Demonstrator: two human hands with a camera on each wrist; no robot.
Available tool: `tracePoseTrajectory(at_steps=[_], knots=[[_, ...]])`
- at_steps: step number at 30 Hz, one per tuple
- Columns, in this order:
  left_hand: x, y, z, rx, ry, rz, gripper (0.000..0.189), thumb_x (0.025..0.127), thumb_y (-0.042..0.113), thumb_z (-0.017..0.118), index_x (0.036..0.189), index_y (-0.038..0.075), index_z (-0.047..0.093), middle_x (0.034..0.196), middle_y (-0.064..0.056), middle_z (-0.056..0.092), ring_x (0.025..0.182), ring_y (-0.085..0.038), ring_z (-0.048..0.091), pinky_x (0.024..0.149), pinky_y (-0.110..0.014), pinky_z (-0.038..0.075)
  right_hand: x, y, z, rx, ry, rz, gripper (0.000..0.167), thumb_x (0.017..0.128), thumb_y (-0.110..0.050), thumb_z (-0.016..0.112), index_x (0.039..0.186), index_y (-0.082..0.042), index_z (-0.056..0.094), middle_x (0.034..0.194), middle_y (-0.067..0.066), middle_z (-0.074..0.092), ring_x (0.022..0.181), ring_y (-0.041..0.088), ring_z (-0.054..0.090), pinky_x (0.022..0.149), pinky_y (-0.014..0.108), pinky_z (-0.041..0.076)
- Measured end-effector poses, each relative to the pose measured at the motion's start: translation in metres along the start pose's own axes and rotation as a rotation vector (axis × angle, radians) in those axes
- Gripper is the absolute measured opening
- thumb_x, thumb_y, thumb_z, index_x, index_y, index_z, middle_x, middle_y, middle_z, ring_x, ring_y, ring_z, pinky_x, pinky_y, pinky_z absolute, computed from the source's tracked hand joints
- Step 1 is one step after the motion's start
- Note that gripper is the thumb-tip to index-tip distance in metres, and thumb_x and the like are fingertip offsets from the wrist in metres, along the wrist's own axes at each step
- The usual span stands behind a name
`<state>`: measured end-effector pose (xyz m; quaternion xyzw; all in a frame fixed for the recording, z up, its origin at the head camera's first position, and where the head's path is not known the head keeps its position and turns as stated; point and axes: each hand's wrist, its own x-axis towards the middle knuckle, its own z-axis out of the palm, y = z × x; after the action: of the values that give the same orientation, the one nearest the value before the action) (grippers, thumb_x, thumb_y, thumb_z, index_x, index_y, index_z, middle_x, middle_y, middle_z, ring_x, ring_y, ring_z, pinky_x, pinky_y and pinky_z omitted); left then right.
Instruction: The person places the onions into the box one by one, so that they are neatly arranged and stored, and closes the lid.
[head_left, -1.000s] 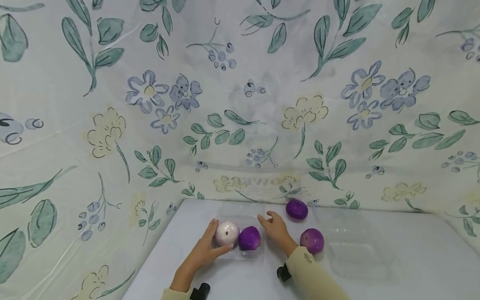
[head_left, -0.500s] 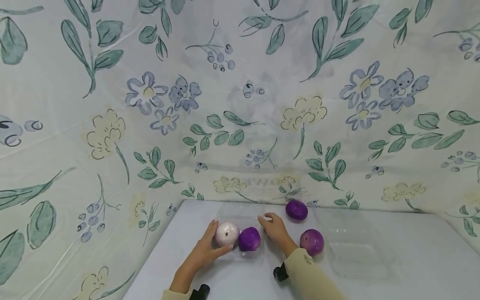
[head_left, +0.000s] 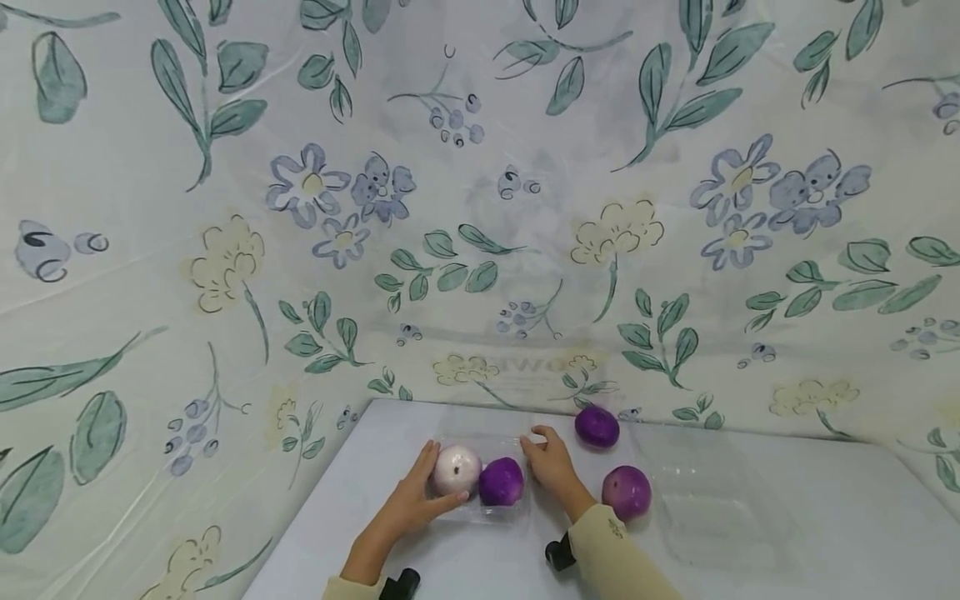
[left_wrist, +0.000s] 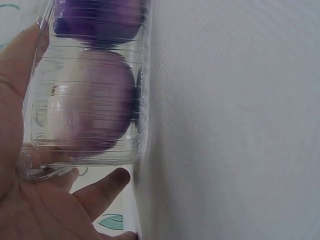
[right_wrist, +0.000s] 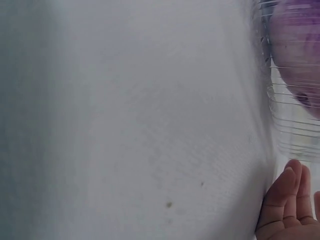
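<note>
L hand (head_left: 411, 500) spread, fingers fairly straight, touching L end of clear plastic box (head_left: 491, 515), thumb along near rim; in L wrist view the box's ribbed wall is right up against the hand. R hand (head_left: 552, 464) at box's R end, fingertips by far R corner; fingers slightly bent in R wrist view, can't tell if thumb + index pinch anything.

Box sits on white table (head_left: 847, 537) btwn the hands, w/ 2 onion-like balls inside: pale ball (head_left: 457, 470) in L half, small dark spot on it, nr L thumb; purple ball (head_left: 501, 482) in R half, just beside it.

Cream R sleeve (head_left: 618, 554) over R forearm, black wrist device (head_left: 559, 553) next to it; another black device (head_left: 402, 583) at L wrist. Past R forearm, 2 more balls: near mauve ball (head_left: 627, 492) right by sleeve, far violet ball (head_left: 597, 427) close to table's back edge. Farther R, clear tray (head_left: 705, 518). Behind table, floral sheet (head_left: 517, 183) w/ blue + yellow flowers, green leaves.
</note>
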<state>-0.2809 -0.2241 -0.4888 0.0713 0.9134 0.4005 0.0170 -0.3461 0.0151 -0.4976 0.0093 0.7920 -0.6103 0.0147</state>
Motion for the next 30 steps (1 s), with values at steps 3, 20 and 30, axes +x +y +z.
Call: tracePoseTrajectory(at_steps=[3, 20, 30], knots=[[-0.0009, -0.0011, -0.0004, -0.009, 0.006, 0.000, 0.107, 0.081, 0.047, 0.078, 0.156, -0.002, 0.018, 0.164, -0.023, 0.011, 0.150, -0.045, 0.015, 0.112, -0.075, 0.008, 0.0001, -0.0002, 0.0015, 0.005, -0.004, -0.004, 0.047, 0.100, -0.023, 0.057, 0.138, 0.003, 0.046, 0.094, 0.013, 0.067, 0.069, 0.012, 0.054, 0.056, 0.023, 0.045], [-0.0006, -0.0001, 0.0000, 0.012, 0.009, -0.006, 0.108, 0.081, 0.048, 0.078, 0.156, -0.001, 0.018, 0.164, -0.023, 0.012, 0.150, -0.045, 0.016, 0.112, -0.075, 0.009, 0.0023, 0.0058, 0.0024, 0.060, -0.018, -0.036, 0.041, 0.101, -0.018, 0.056, 0.136, -0.002, 0.043, 0.093, 0.011, 0.066, 0.065, 0.011, 0.051, 0.052, 0.024, 0.043], [-0.0009, -0.0001, 0.0009, 0.005, 0.009, -0.008, 0.108, 0.081, 0.047, 0.078, 0.157, 0.000, 0.018, 0.164, -0.023, 0.012, 0.149, -0.046, 0.017, 0.113, -0.073, 0.012, 0.0018, 0.0073, 0.0021, 0.103, -0.037, -0.040, 0.033, 0.102, -0.017, 0.054, 0.130, -0.006, 0.041, 0.100, 0.019, 0.065, 0.063, 0.012, 0.050, 0.052, 0.023, 0.043]])
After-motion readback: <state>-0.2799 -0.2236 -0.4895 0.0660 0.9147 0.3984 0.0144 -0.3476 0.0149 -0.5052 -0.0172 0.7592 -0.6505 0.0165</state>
